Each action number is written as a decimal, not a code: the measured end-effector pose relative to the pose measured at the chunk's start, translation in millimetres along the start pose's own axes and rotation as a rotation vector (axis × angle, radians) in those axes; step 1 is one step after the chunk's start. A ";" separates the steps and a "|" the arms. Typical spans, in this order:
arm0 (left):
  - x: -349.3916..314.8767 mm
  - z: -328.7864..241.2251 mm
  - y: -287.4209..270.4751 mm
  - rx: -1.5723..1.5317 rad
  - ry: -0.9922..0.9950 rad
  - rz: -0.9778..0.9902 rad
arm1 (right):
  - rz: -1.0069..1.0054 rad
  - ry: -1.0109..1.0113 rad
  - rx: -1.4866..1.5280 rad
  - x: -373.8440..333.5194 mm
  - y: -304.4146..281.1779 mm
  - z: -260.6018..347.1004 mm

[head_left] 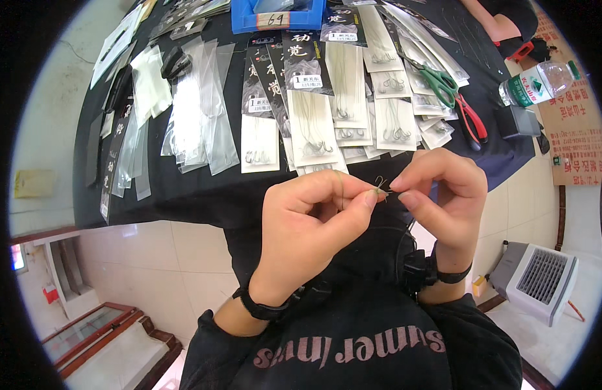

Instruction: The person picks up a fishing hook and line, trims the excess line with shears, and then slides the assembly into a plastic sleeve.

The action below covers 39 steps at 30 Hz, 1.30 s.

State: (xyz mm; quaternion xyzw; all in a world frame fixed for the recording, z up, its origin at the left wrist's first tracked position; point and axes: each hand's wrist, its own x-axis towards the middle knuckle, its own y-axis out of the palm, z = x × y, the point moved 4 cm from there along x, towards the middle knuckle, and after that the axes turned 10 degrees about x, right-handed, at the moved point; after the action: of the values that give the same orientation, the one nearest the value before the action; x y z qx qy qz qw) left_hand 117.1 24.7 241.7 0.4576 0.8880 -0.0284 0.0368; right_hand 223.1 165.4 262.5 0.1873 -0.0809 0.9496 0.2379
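My left hand (310, 218) and my right hand (440, 195) meet in front of my chest, below the near edge of a black-covered table (197, 195). Between the fingertips of both hands I pinch a small bunch of thin metal fish hooks (381, 186) on fine line. The left thumb and forefinger clamp the line end, and the right thumb and forefinger close on the hooks from the other side. Both wrists wear dark bands.
On the table lie several clear packets of hooks (312, 127), black-labelled packets (305, 65) and empty clear sleeves (200, 110). Green-handled scissors (442, 83) and red-handled pliers (471, 120) lie right. A blue bin (278, 18) sits far back, a water bottle (538, 83) at right.
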 end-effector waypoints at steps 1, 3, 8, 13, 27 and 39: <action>-0.4 -0.3 -0.4 0.025 0.018 -0.005 | 0.015 0.003 0.001 0.2 -0.1 -0.4; 0.5 0.1 -0.5 0.062 0.057 -0.025 | 0.030 0.007 0.003 0.2 0.0 -0.8; 0.6 -0.4 0.2 0.114 0.137 -0.062 | 0.054 0.026 0.027 0.8 1.3 -1.9; -1.0 -2.2 2.1 0.127 0.143 -0.080 | 0.053 0.025 -0.017 1.1 3.2 -1.8; 1.6 -7.4 -0.2 0.387 0.331 -0.156 | 0.039 -0.031 -0.142 3.9 6.3 3.2; 2.3 -8.8 4.5 0.479 0.414 -0.129 | 0.064 -0.001 -0.251 3.1 6.1 3.5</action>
State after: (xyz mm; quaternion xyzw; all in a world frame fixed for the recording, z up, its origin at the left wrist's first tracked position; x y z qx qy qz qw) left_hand 119.1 30.0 250.2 0.3923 0.8718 -0.1451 -0.2550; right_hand 218.7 160.5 266.5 0.1540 -0.2054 0.9390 0.2289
